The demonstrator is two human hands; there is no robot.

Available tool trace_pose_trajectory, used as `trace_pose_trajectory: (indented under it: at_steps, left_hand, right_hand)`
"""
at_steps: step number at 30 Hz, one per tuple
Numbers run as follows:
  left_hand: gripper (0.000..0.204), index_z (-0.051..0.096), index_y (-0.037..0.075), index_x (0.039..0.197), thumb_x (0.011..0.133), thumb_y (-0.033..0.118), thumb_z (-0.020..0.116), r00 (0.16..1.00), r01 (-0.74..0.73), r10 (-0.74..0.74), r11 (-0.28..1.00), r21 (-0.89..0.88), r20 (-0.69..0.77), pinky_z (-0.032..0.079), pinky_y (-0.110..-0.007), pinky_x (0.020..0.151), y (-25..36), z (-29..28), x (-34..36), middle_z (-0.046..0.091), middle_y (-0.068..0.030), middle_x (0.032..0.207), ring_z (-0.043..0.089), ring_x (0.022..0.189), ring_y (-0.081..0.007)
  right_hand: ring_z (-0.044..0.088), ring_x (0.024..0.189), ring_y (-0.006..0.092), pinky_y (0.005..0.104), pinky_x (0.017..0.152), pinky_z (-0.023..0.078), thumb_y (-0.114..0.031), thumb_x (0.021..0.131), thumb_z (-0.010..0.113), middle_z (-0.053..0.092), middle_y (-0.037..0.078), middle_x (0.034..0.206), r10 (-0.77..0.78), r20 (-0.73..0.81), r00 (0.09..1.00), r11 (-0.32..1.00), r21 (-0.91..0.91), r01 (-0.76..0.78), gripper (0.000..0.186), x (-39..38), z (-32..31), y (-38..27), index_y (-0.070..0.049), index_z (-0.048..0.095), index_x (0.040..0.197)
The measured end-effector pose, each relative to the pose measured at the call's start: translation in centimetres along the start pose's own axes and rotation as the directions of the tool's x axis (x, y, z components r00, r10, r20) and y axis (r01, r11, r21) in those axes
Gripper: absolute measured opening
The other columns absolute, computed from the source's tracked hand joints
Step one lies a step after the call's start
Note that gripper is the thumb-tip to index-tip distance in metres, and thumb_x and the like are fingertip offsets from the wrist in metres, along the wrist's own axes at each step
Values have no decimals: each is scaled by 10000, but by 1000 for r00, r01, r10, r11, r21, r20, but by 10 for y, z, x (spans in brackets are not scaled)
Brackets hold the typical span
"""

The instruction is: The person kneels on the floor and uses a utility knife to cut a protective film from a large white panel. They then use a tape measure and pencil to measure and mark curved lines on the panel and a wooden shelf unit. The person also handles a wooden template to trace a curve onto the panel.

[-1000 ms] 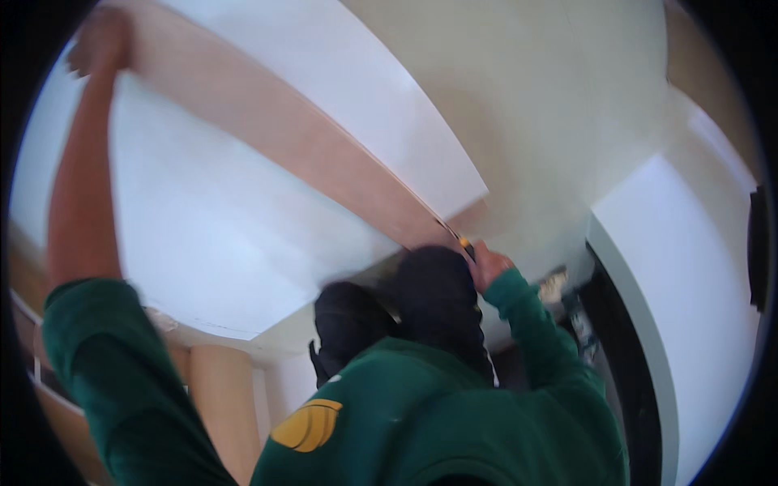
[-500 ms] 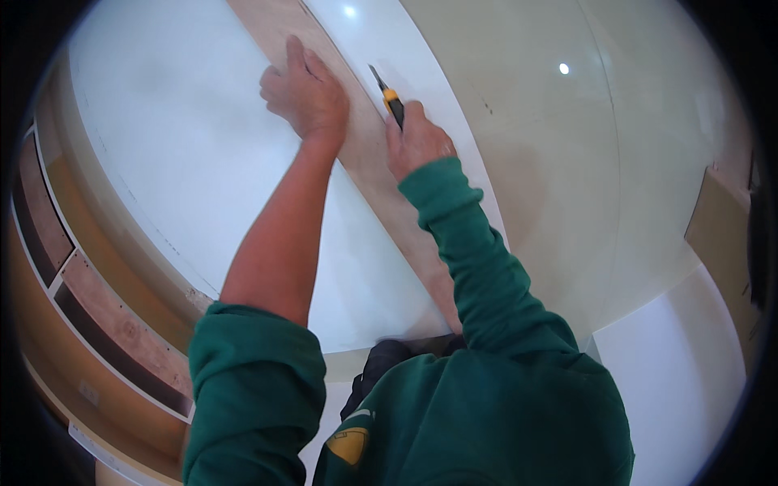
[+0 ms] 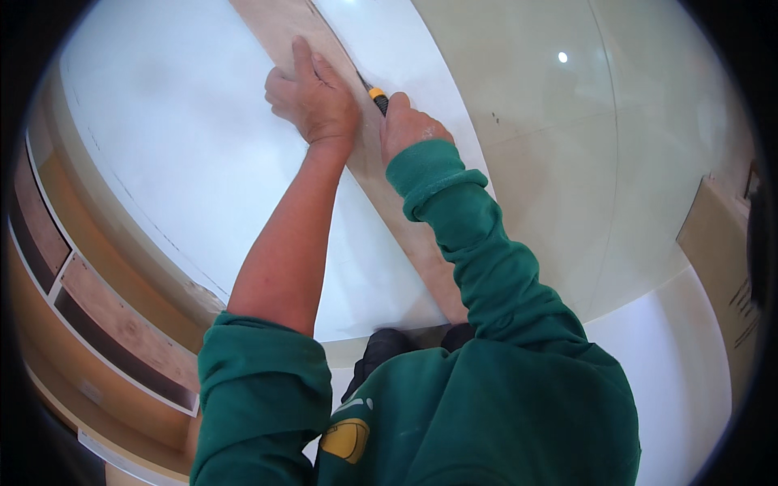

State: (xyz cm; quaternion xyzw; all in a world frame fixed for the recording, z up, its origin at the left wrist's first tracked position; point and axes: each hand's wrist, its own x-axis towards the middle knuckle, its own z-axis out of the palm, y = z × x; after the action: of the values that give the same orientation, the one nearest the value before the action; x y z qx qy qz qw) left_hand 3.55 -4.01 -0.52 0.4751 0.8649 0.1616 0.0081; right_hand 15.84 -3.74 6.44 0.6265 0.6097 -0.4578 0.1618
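Observation:
A long, reddish-brown wooden strip (image 3: 397,190) lies slantwise over a large white sheet (image 3: 194,138). My left hand (image 3: 318,101) presses down on the strip, its fingers partly spread, with some of them bent over toward the strip's left edge. Gripped in my right hand (image 3: 412,128) is a utility knife (image 3: 378,95) with a yellow and black handle. Its blade points up and to the left and meets the strip's right edge, where a dark line runs along the wood. Most of the handle is hidden within my right fingers.
Glossy beige floor tiles (image 3: 551,186) spread to the right. Along the left stands a shelf-like cabinet frame (image 3: 121,324) with wood panels and white edges. A brown cardboard piece (image 3: 713,251) and a white panel (image 3: 656,356) are at the right.
My right hand has brought the knife up and left, so its blade now meets the strip's edge instead of hovering over the white sheet. My left hand stays on the strip.

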Motion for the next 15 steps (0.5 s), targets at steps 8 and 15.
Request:
trace_pose_trajectory:
  at_steps: [8, 15]
  left_hand:
    - [422, 499, 141, 1347, 958, 294, 442, 998, -61, 61, 998, -13, -17, 358, -477, 893, -1, -1, -4, 444, -284, 1149, 414, 1043, -392]
    - [448, 529, 208, 1348, 961, 394, 400, 1000, 5, -4, 999, -35, 12, 356, -464, 961, -1, 2, -4, 411, -265, 1161, 393, 1086, -379]
  right_hand:
    - [656, 890, 394, 465, 750, 525, -142, 908, 497, 661, 213, 951, 91, 143, 986, 996, -19, -90, 219, -59, 22, 54, -12, 470, 1082]
    - [653, 824, 409, 493, 696, 517, -144, 895, 504, 645, 210, 903, 148, 171, 974, 987, -81, -136, 171, -145, 78, 139, -32, 447, 1011]
